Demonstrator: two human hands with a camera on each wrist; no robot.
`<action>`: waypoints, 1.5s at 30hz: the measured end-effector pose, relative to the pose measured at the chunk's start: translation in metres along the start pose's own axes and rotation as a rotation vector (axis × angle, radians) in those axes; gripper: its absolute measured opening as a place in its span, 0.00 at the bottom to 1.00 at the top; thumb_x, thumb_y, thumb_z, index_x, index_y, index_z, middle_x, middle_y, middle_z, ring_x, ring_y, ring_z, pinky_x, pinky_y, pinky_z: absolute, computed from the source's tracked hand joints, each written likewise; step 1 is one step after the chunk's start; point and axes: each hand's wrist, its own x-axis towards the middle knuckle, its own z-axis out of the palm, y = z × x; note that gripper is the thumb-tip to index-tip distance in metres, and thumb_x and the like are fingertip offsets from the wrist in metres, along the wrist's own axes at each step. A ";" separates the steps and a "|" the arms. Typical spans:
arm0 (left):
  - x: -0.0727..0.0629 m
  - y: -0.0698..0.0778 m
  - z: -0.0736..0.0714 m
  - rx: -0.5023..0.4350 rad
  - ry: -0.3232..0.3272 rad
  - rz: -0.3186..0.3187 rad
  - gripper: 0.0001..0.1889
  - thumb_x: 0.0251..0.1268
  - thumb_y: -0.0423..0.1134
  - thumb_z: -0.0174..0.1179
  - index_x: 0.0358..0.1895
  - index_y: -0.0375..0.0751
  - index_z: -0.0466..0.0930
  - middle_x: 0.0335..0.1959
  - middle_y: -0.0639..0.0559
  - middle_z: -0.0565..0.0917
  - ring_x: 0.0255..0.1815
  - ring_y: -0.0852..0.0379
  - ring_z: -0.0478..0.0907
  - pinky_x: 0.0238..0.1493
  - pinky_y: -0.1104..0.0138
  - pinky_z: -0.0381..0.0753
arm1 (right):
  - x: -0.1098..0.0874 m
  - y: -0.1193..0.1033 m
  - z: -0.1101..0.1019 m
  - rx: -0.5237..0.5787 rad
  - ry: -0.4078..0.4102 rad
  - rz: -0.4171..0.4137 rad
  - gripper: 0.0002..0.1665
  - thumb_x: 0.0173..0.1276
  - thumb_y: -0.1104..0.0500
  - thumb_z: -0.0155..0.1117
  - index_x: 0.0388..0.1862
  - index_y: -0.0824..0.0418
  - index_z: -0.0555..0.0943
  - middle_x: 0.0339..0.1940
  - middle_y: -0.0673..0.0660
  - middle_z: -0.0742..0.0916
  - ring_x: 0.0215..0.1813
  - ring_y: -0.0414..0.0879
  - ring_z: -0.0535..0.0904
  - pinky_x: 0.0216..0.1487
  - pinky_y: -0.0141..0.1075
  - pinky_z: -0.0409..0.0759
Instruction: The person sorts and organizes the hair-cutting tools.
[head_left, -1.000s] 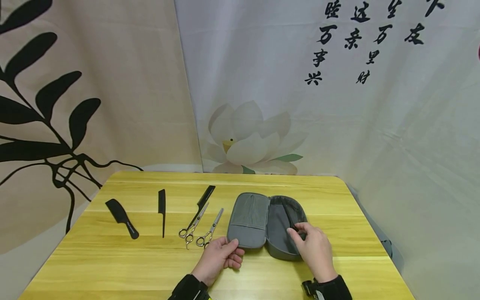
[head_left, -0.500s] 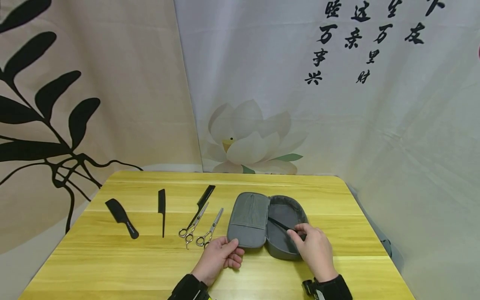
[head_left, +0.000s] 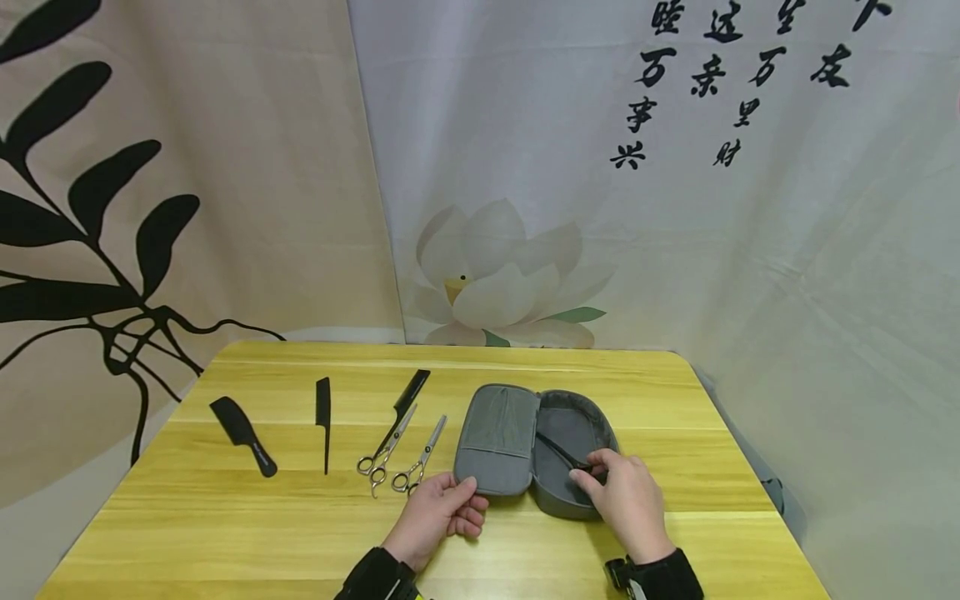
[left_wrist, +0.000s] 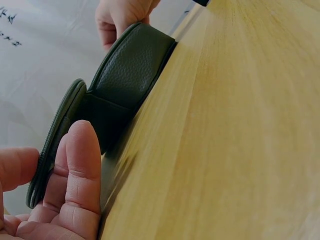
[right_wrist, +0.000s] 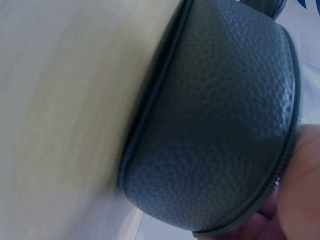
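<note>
A grey zippered case (head_left: 558,487) lies unzipped on the table, its lid (head_left: 495,475) folded out to the left. My left hand (head_left: 438,517) pinches the lid's near edge. In the left wrist view the thumb (left_wrist: 20,167) is on one side of it and the fingers on the other. Over the case's deep half, my right hand (head_left: 626,500) pinches a slim black tool (head_left: 557,448) between thumb and fingers. Its narrow end slants toward the hinge; the gripped end is hidden, so I cannot tell its kind. The right wrist view shows mostly the case's pebbled side wall (right_wrist: 215,115).
Left of the case lie two pairs of silver scissors, one (head_left: 386,458) overlapping a black comb (head_left: 411,392), the other (head_left: 426,454) partly behind my left hand. Farther left are a black tail comb (head_left: 323,404) and a wide-handled comb (head_left: 238,425). A printed curtain (head_left: 510,167) hangs behind the table.
The black tool in my right hand has swung from pointing up along the case's far side to slanting down-left toward the hinge. The left hand and lid have stayed put.
</note>
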 end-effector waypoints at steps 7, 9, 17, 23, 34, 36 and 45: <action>0.000 0.000 0.000 -0.008 -0.005 0.000 0.17 0.84 0.45 0.58 0.52 0.29 0.75 0.36 0.48 0.89 0.32 0.60 0.86 0.35 0.67 0.90 | 0.000 -0.001 -0.001 0.007 -0.013 0.002 0.21 0.62 0.47 0.84 0.49 0.57 0.91 0.37 0.51 0.93 0.40 0.51 0.83 0.31 0.39 0.78; 0.000 0.000 0.000 -0.010 -0.006 0.000 0.17 0.84 0.45 0.58 0.52 0.29 0.74 0.36 0.49 0.89 0.32 0.60 0.86 0.35 0.67 0.90 | -0.001 -0.001 -0.001 0.009 -0.016 0.002 0.21 0.62 0.47 0.84 0.49 0.57 0.91 0.38 0.51 0.94 0.41 0.52 0.83 0.32 0.39 0.79; 0.000 0.000 0.000 -0.014 -0.007 0.002 0.17 0.84 0.45 0.58 0.52 0.30 0.74 0.36 0.49 0.89 0.32 0.60 0.86 0.35 0.67 0.90 | 0.000 0.000 -0.001 0.013 -0.028 -0.009 0.20 0.63 0.48 0.83 0.49 0.58 0.91 0.38 0.51 0.93 0.42 0.52 0.83 0.34 0.41 0.80; 0.000 -0.001 0.000 -0.009 -0.006 0.004 0.18 0.84 0.45 0.58 0.52 0.29 0.74 0.36 0.49 0.89 0.32 0.60 0.86 0.35 0.67 0.90 | 0.000 0.000 0.000 0.019 -0.031 -0.009 0.20 0.64 0.48 0.83 0.49 0.57 0.91 0.38 0.51 0.93 0.44 0.52 0.83 0.35 0.42 0.81; 0.000 0.000 0.000 -0.034 0.004 0.001 0.21 0.84 0.43 0.58 0.61 0.26 0.68 0.38 0.46 0.88 0.32 0.59 0.86 0.35 0.67 0.91 | -0.002 0.002 0.000 0.022 -0.021 -0.019 0.20 0.63 0.48 0.83 0.48 0.57 0.91 0.37 0.51 0.93 0.42 0.51 0.83 0.36 0.43 0.81; 0.000 0.001 0.000 -0.043 0.014 -0.004 0.24 0.84 0.42 0.58 0.65 0.25 0.64 0.39 0.46 0.88 0.32 0.59 0.86 0.35 0.66 0.91 | -0.002 0.003 0.000 0.024 -0.020 -0.021 0.20 0.63 0.48 0.83 0.48 0.57 0.91 0.37 0.51 0.93 0.42 0.52 0.83 0.37 0.43 0.82; -0.002 0.003 0.000 -0.046 0.058 -0.012 0.32 0.84 0.41 0.58 0.74 0.23 0.54 0.40 0.45 0.86 0.32 0.58 0.85 0.35 0.65 0.91 | -0.002 0.004 0.001 0.037 -0.005 -0.026 0.19 0.64 0.48 0.83 0.47 0.57 0.91 0.37 0.51 0.93 0.42 0.51 0.83 0.37 0.44 0.82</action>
